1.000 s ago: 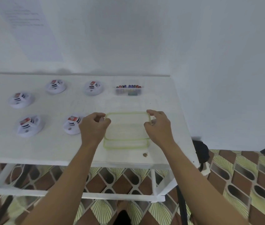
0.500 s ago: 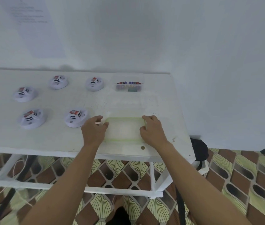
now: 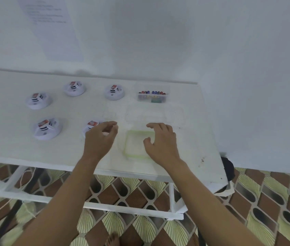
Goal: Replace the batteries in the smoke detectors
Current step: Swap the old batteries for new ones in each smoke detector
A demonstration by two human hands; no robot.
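Though laid out ready, progress: looks unstarted; none of five smoke detectors (image 3: 38, 101) visibly opened, no battery out of box, so all swaps judged left to do.
Left hand (image 3: 101, 139): fingers loosely curled, apart, holding nothing; hovering over front-row detector (image 3: 91, 125), hiding its right part; contact unclear.
Right hand (image 3: 160, 141): fingers spread and bent, gripping nothing; over right edge of green-rimmed lid (image 3: 133, 148); touching or not, cannot tell.
Detector layout: three in back row, two in front row, on left half of tabletop (image 3: 7, 148), well apart from each other.
Detector look: round, low-domed, smooth white plastic; red-and-white label plus black bars on top of each.
Batteries (image 3: 151, 92): small cylinders, dark blue, red, purple, stood in a row inside clear box (image 3: 152, 99) at back right, near rightmost back detector (image 3: 114, 92).
Lid look: flat rounded rectangle, see-through plastic, pale green seal round edge; lying flat near front edge.
Behind lid: faint clear outline, too blurred to name.
Tabletop look: white, matte, slightly scuffed; white frame beneath.
Floor (image 3: 265, 210): patterned tiles, brown and cream-green.
Next, as judgement: take front-row detector, open battery bay, fetch fresh cell from clear box.
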